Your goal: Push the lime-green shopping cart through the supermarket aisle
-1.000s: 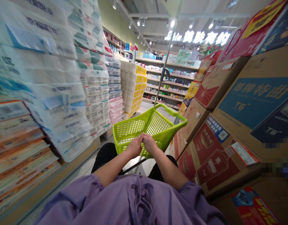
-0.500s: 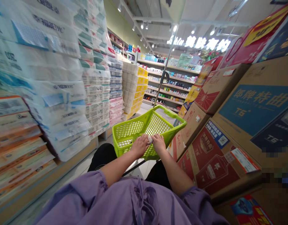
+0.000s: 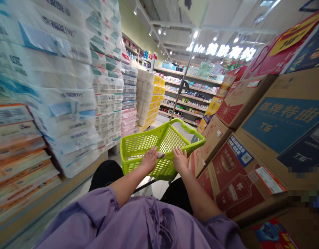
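Note:
Ahead of my lap stands a bright green shopping cart (image 3: 143, 141) with a lattice plastic basket; nothing shows inside the part I can see. My left hand (image 3: 149, 160) is closed over the near rim, left of its middle. Just beside its fingers, a small whitish piece (image 3: 161, 155) lies against the rim; whether it is loose or fixed there I cannot tell. Farther right, my right hand (image 3: 180, 160) also lies over the rim, fingers hooked forward and the thumb apart. A gap with the whitish piece separates the two hands.
Tall stacks of wrapped tissue packs (image 3: 68, 100) line the left side on a low platform. Cardboard boxes (image 3: 237, 173) with price tags rise close on the right. A metal pole (image 3: 184, 76) stands beyond the cart, before shelves of small goods (image 3: 193, 93).
My hands have moved apart along the rim, the left one leftward and the right one slightly right. More of the whitish piece shows between them. The cart sits slightly farther left in view.

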Tool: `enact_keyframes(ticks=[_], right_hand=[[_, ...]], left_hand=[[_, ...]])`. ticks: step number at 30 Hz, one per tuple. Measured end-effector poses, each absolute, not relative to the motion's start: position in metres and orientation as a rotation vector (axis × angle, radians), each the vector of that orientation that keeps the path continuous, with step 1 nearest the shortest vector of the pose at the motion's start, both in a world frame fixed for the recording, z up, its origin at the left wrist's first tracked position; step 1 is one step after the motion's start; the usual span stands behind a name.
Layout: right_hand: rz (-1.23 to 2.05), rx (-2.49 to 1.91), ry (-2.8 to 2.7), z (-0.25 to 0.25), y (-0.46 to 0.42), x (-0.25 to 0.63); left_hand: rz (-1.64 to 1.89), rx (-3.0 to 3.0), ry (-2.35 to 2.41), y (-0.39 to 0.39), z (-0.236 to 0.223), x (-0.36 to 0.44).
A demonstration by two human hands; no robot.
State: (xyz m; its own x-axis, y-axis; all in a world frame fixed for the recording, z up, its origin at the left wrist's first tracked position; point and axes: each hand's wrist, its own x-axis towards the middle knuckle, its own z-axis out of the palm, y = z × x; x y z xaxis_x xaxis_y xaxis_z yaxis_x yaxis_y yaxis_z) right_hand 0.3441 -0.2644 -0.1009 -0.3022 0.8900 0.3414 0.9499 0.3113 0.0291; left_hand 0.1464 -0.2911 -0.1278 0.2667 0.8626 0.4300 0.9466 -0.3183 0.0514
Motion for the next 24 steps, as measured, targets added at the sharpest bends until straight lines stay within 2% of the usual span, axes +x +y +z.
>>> enact_keyframes(ticks=[9, 17, 24], right_hand=[[-0.313, -1.605, -2.316, -0.113, -0.268, 0.316], [-0.288, -1.62, -2.438, -0.103, -0.256, 0.319], [-0.324, -1.544, -2.382, -0.114, -0.258, 0.306]], left_hand=[[-0.437, -2.462, -1.585, -0.283, -0.123, 0.132], [-0.575, -2.326, -1.714, -0.262, -0.124, 0.128], [-0.482, -2.324, -1.805, -0.264, -0.12, 0.109]])
